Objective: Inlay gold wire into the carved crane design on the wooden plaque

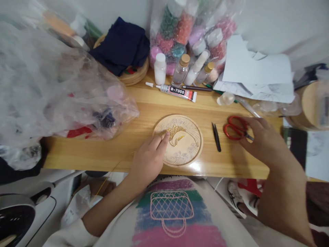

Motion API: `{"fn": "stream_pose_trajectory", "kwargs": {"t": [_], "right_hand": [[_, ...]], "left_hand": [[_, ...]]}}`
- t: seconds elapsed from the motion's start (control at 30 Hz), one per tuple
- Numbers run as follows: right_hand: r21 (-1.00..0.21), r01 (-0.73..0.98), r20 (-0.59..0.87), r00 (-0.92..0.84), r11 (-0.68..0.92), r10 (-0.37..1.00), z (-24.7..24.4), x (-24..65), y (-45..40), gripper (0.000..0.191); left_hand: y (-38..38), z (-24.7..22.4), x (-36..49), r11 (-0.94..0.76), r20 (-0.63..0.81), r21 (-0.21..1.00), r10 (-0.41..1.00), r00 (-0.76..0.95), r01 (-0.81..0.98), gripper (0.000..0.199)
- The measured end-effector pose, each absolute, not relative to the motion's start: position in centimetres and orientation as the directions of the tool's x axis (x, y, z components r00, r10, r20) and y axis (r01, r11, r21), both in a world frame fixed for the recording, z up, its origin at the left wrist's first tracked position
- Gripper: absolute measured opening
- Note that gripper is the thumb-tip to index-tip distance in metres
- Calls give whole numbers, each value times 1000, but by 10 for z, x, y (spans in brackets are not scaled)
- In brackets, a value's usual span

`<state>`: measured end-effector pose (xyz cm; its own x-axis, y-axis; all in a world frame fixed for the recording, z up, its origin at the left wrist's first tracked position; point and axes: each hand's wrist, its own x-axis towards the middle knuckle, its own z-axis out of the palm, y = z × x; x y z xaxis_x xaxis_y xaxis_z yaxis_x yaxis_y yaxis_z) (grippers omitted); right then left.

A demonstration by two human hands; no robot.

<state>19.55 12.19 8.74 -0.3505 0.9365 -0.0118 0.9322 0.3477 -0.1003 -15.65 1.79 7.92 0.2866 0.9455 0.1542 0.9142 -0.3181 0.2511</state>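
Observation:
My left hand (pixel 151 154) rests on the left side of a round wooden plaque (pixel 187 153), fingers stretched out, its index fingertip pressing on a crane-like figure of gold cord (pixel 177 131). Pencil-like lines of rays and waves cover the pale wood around it. A loose gold thread (pixel 105 181) trails over the table edge left of that hand. To the right, my right hand (pixel 267 140) has thumb and fingers closed about the blade end of red-handled scissors (pixel 235 128); the blades are mostly hidden. Black tweezers (pixel 216 137) lie between plaque and scissors.
A B-7000 glue tube (pixel 178 92) lies behind the plaque, its cap off to the left. Small bottles (pixel 180 70) stand behind it. A large plastic bag (pixel 64 85) covers the table's left; papers (pixel 254 72) lie back right. The table's front edge is close.

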Motion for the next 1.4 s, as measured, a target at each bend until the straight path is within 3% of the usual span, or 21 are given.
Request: {"fn": "stream_pose_trajectory", "kwargs": {"t": [0.23,0.37,0.47,0.7,0.97,1.07,1.17,1.4], "right_hand": [[5,925,-32,-379,379,925,98,185,121,52],[-21,906,48,-421,423,906,94,186,123,35],[26,915,69,-402,401,913,93,184,124,26],[88,945,-220,-291,316,931,100,173,137,17],[26,961,-262,-259,276,929,106,167,137,14],[-44,975,-198,-222,217,955,110,164,132,16],[-110,968,-42,-232,226,972,116,162,127,14],[-44,912,285,-379,407,880,133,159,114,9]], "left_hand": [[20,77,-156,-363,231,231,922,311,903,40],[21,74,-156,-375,251,248,916,315,893,40],[22,73,-158,-396,268,280,907,325,875,40],[24,73,-165,-470,316,216,863,394,856,37],[27,73,-164,-474,329,189,856,399,860,34],[28,74,-164,-470,303,192,863,404,861,36],[30,73,-165,-482,297,206,860,415,852,37],[31,70,-165,-498,344,172,839,422,850,31]]}}
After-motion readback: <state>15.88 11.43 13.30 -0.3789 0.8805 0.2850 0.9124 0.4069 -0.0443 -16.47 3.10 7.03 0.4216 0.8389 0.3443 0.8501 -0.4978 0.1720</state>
